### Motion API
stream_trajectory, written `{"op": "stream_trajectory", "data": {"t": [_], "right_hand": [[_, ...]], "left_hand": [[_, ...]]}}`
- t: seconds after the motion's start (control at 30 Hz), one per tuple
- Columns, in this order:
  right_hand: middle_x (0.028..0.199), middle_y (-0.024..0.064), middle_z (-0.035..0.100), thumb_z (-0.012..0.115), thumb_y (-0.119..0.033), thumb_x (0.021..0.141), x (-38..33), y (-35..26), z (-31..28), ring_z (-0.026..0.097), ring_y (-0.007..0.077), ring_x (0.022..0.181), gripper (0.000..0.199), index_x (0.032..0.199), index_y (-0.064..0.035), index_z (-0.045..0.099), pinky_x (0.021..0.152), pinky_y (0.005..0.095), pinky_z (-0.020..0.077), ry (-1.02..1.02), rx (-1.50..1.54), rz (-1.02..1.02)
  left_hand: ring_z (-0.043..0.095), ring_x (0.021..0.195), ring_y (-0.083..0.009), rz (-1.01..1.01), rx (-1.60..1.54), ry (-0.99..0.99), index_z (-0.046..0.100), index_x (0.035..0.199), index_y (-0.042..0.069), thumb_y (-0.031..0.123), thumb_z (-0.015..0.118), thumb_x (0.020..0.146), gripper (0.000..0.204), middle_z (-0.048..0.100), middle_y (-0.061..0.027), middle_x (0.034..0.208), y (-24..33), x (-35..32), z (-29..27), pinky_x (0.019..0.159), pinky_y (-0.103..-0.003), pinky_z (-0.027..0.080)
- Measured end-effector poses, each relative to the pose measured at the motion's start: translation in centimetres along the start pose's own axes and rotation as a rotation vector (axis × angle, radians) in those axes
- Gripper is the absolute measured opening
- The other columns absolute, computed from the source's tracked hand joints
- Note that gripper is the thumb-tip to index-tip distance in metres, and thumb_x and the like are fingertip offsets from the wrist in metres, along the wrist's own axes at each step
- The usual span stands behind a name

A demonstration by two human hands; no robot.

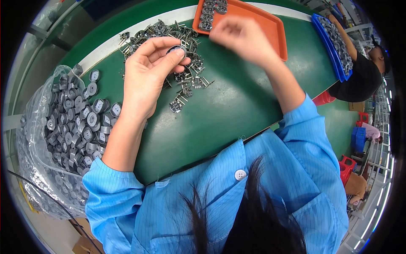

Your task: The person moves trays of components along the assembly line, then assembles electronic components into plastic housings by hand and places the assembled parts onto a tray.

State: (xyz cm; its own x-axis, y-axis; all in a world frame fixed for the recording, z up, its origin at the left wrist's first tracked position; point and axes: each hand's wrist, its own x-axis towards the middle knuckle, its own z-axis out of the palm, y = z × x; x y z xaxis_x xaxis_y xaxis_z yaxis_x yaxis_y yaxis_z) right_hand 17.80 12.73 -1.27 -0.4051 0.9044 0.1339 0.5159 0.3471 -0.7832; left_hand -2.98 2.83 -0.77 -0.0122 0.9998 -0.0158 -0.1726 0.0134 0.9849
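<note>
Between thumb and fingers, my left hand (150, 70) pinches a small round part (176, 49) with a dark face and a light rim. Its underside is hidden by the fingers. Beneath and behind that hand spreads a heap of small round circuit boards with metal pins (158, 30). My right hand (241, 38) is raised at the near left side of the orange tray (270, 31), its fingers curled but smeared by motion. Whether anything sits in them does not show. Several round assembled parts (207, 17) stand in rows at the tray's left end.
A clear plastic bag (31, 135) spills many grey round caps (80, 114) on the left of the green table (198, 131). At the far right is a blue bin (334, 46) of grey parts, with a co-worker in black (359, 80) reaching into it. Red stools (347, 166) stand beyond.
</note>
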Motion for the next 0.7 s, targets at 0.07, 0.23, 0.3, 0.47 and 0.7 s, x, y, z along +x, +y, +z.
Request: {"op": "stream_trajectory", "data": {"t": [0.07,0.23,0.3,0.47,0.7], "right_hand": [[0.073,0.0073,0.066,0.074,-0.018,0.074,-3.4,-1.6,0.8,0.064,0.0181,0.068,0.018,0.081,-0.0037,0.066,0.066,0.0308,0.0504,-0.219,0.040,0.003],[0.080,0.0094,0.061,0.073,-0.016,0.074,-7.7,-1.3,1.9,0.060,0.0249,0.080,0.016,0.084,-0.0050,0.066,0.074,0.0357,0.0477,-0.197,-0.102,-0.300],[0.079,0.0088,0.063,0.070,-0.012,0.076,-8.6,-1.0,2.1,0.061,0.0238,0.076,0.012,0.086,-0.0061,0.067,0.070,0.0349,0.0485,-0.182,-0.108,-0.393],[0.067,-0.0011,0.059,0.066,-0.006,0.080,-7.7,-1.7,0.6,0.052,0.0030,0.062,0.005,0.082,-0.0018,0.063,0.054,0.0205,0.0439,-0.130,0.290,-0.059],[0.070,0.0010,0.061,0.066,-0.008,0.079,-6.8,-2.4,1.6,0.056,0.0055,0.064,0.010,0.084,-0.0004,0.064,0.055,0.0211,0.0456,-0.004,0.293,-0.119]], "left_hand": [[0.063,0.087,-0.0132,-0.034,-0.019,-0.009,0.055,0.114,0.000,0.002,0.065,0.085,0.032,0.064,-0.0076,0.096,0.1,0.0,0.5,0.075,-0.022,0.050],[0.060,0.091,-0.0101,0.105,0.171,-0.135,0.056,0.115,-0.003,-0.005,0.066,0.080,0.036,0.061,-0.0069,0.102,-0.9,-0.6,1.1,0.080,-0.023,0.051],[0.062,0.088,-0.0102,0.190,0.302,-0.126,0.054,0.113,-0.004,-0.006,0.067,0.077,0.038,0.062,-0.0092,0.101,-1.0,-0.9,1.4,0.075,-0.023,0.053],[0.063,0.086,-0.0104,0.161,0.291,-0.051,0.057,0.101,-0.004,-0.003,0.071,0.075,0.029,0.063,-0.0092,0.096,-1.1,-1.4,2.2,0.073,-0.023,0.054],[0.064,0.086,-0.0111,0.114,0.423,-0.062,0.057,0.107,-0.004,-0.002,0.070,0.076,0.034,0.064,-0.0093,0.095,-0.7,-1.8,2.2,0.073,-0.023,0.054]]}}
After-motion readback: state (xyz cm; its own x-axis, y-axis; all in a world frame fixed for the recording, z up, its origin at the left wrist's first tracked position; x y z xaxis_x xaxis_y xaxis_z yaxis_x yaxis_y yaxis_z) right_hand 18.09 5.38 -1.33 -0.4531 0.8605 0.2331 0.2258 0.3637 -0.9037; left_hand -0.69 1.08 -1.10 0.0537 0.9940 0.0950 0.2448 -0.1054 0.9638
